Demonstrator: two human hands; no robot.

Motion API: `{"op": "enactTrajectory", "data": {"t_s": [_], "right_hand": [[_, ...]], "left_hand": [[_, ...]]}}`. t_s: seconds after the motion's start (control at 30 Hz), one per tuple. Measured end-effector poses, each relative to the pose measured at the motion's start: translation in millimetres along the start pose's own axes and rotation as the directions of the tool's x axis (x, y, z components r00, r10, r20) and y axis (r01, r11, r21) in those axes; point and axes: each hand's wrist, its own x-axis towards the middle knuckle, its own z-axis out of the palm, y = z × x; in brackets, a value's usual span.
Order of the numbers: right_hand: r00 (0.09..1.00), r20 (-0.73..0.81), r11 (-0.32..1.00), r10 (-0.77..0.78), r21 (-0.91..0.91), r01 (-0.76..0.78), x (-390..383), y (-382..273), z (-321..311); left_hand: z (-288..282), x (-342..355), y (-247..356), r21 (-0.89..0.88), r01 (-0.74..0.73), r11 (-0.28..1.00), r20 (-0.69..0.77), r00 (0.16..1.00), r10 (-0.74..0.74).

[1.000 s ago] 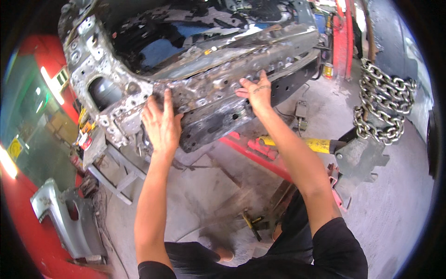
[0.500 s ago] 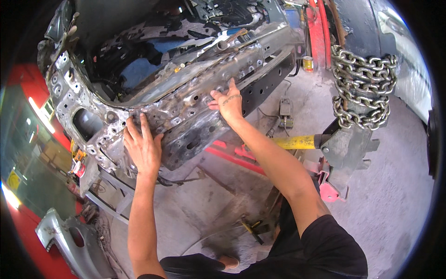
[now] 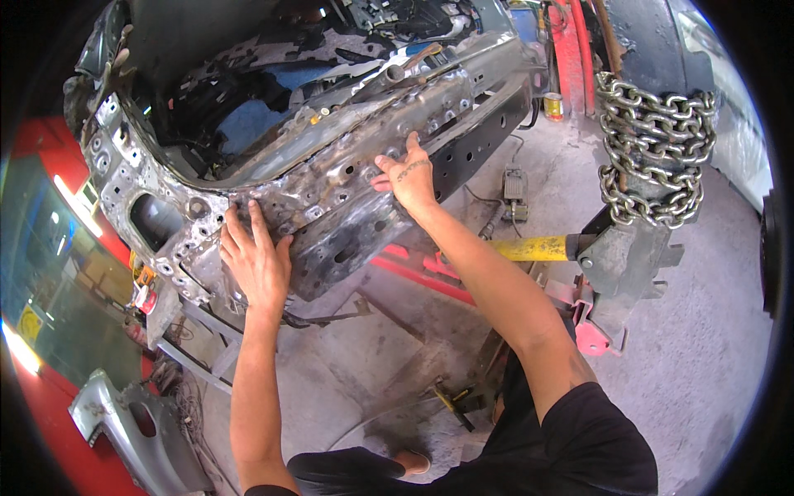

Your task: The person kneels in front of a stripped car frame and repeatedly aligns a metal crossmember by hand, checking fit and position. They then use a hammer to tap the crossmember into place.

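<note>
Both hands rest on the bare metal rear panel [image 3: 318, 178] of a stripped car body. My left hand [image 3: 258, 260] lies with fingers stretched on the panel's left part, near the corner with the large oval opening; its thumb is spread over the top of the bumper beam. Farther right, my right hand [image 3: 408, 175] touches the panel with fingers apart, its heel over the beam's upper edge. Below the panel runs the dark bumper beam [image 3: 341, 255], dotted with holes. Neither hand grips anything.
A heavy chain [image 3: 657, 153] is wrapped round a post at right, joined to a yellow tube [image 3: 529, 250]. A pedal-like metal unit [image 3: 514, 190] and a yellow can [image 3: 552, 106] sit on the floor. A silver fender [image 3: 145, 434] leans at lower left.
The view has shifted slightly, so the chain and post appear a little farther right. Both hands stay at nearly the same places on the panel.
</note>
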Motion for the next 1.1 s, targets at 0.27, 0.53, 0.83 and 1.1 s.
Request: {"op": "enactTrajectory", "data": {"t_s": [0.27, 0.53, 0.83, 1.1], "right_hand": [[0.999, -0.022, 0.999, -0.026, 0.020, 0.027, -2.3, 0.6, 0.5], [0.999, -0.011, 0.999, -0.031, 0.016, 0.032, -4.0, 1.1, -0.7], [1.000, -0.009, 0.999, -0.009, 0.032, 0.009, -3.8, 1.0, 0.1], [0.999, -0.010, 0.999, -0.032, -0.010, 0.032, -2.7, 3.0, -1.3]], "left_hand": [[-6.7, 9.4, 2.3, 0.017, -0.142, 0.990, 0.027, 0.990, 0.142], [-8.3, 26.6, -1.9, -0.024, -0.191, 0.981, 0.109, 0.975, 0.192], [-5.8, 24.0, -0.6, -0.006, -0.193, 0.981, 0.107, 0.975, 0.193], [0.4, 23.7, -0.7, -0.016, -0.194, 0.981, 0.060, 0.979, 0.195]]}}
